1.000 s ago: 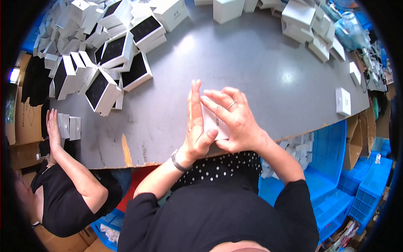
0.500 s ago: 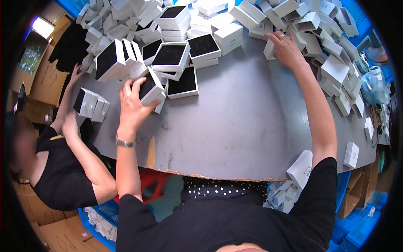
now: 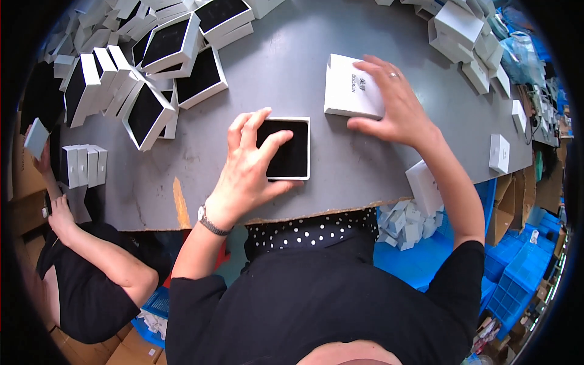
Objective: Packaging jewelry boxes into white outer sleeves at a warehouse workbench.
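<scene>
A square white box base (image 3: 305, 149) with a black foam lining lies near the middle of the grey table. My left hand (image 3: 246, 158) grips it, thumb along the near edge and fingers at the far left, with one finger bent over the lining. To the right and a little farther off, a white box lid (image 3: 344, 85) shows dark print on top. My right hand (image 3: 395, 103) clasps its right end, thumb on the near side and fingers over the far edge. Lid and base are apart. The lid's inside is hidden.
More black-lined box bases (image 3: 146, 114) are heaped at the far left. White lids (image 3: 459, 27) pile up at the far right. One lid (image 3: 424, 185) leans at the table's front edge (image 3: 274, 220), above a blue bin of white pieces. At left, a co-worker's hand (image 3: 61, 214) is near stacked boxes (image 3: 84, 165).
Both hands have come back toward me: the left brought a lined box base from the heap, the right a white lid from the right-hand pile. The view has shifted downward.
</scene>
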{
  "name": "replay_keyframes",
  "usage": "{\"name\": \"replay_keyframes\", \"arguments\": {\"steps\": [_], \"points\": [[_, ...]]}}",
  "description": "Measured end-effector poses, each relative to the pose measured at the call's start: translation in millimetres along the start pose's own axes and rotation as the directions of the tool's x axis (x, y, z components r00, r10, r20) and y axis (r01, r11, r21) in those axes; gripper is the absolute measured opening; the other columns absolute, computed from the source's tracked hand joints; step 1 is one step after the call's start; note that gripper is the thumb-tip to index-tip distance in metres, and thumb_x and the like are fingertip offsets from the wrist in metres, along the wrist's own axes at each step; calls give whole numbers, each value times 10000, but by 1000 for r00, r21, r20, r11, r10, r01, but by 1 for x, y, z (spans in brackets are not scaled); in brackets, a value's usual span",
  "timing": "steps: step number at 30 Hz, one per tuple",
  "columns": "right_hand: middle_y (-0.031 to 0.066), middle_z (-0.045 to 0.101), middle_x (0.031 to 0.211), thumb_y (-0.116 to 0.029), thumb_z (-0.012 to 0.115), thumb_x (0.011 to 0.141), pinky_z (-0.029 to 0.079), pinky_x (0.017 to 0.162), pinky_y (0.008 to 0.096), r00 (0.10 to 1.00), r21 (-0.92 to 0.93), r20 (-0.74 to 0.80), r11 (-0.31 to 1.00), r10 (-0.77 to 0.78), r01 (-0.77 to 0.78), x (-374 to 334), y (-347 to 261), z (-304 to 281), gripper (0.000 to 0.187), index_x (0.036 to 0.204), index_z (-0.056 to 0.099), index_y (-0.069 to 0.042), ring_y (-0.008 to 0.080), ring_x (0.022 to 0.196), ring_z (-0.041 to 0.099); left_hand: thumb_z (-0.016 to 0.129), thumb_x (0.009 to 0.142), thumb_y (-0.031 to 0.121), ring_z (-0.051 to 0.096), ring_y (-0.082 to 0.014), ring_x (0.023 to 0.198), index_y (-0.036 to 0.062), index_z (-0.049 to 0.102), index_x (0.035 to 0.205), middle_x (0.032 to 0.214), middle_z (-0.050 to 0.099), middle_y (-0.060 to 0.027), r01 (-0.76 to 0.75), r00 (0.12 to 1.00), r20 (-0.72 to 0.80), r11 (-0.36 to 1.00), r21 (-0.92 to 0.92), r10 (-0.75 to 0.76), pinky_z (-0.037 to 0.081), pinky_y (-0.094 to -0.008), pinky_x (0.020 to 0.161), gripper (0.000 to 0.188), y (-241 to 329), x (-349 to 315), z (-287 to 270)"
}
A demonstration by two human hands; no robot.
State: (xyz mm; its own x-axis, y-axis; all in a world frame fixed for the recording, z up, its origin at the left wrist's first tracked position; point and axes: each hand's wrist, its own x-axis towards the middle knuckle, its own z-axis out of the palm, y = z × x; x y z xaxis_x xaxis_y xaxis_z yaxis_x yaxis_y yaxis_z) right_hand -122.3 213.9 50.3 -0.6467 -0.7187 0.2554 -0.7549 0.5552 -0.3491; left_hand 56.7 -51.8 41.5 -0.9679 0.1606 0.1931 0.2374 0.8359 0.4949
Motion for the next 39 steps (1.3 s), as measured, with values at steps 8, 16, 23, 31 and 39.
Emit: {"name": "replay_keyframes", "arguments": {"steps": [8, 16, 23, 31, 39], "points": [[218, 460, 1415, -118, 807, 585, 418, 1122, 497, 949, 267, 255, 957, -183, 113, -38, -31, -7, 744, 1283, 550, -139, 424, 1357, 450, 884, 612, 162, 427, -392, 1310, 94, 527, 1410, 1416, 445, -194, 60, 987, -147, 996, -73, -70, 387, -494, 1116, 877, 0, -36, 19], [211, 430, 1369, -123, 852, 591, 421, 1113, 508, 995, 75, 41, 994, -86, 83, -61, -78, 6, 793, 1325, 556, -153, 446, 1326, 417, 903, 573, 133, 456, -375, 1270, 12, 409, 1497, 1375, 479, -187, -78, 957, -286, 993, -85, 51, 356, -473, 1107, 1054, 11, -27, 27], [197, 448, 1358, -115, 822, 519, 417, 1102, 508, 980, 204, -27, 959, -197, 198, -68, -64, 9, 828, 1312, 589, -173, 428, 1299, 439, 900, 584, 140, 443, -377, 1297, 6, 377, 1532, 1411, 468, -189, -172, 973, -196, 943, -285, 118, 363, -461, 1129, 1091, 11, -29, 33], [223, 441, 1299, -172, 825, 527, 426, 1051, 531, 996, 261, -14, 962, -83, 84, -67, -67, 22, 856, 1333, 541, -130, 451, 1232, 442, 888, 750, 342, 322, -420, 1427, 21, -29, 1634, 1512, 302, -289, -96, 980, -200, 885, -456, 3, 322, -504, 1179, 1313, 11, -4, 46], [234, 421, 1337, -261, 850, 545, 361, 1115, 553, 993, 218, -38, 969, -111, 117, -63, -72, 30, 933, 1420, 547, -146, 432, 1291, 411, 771, 811, 456, -1, -472, 1562, 24, 65, 1638, 1674, 56, -298, -117, 978, -206, 849, -515, 10, 112, -572, 1243, 1170, 45, 24, 81]]}}
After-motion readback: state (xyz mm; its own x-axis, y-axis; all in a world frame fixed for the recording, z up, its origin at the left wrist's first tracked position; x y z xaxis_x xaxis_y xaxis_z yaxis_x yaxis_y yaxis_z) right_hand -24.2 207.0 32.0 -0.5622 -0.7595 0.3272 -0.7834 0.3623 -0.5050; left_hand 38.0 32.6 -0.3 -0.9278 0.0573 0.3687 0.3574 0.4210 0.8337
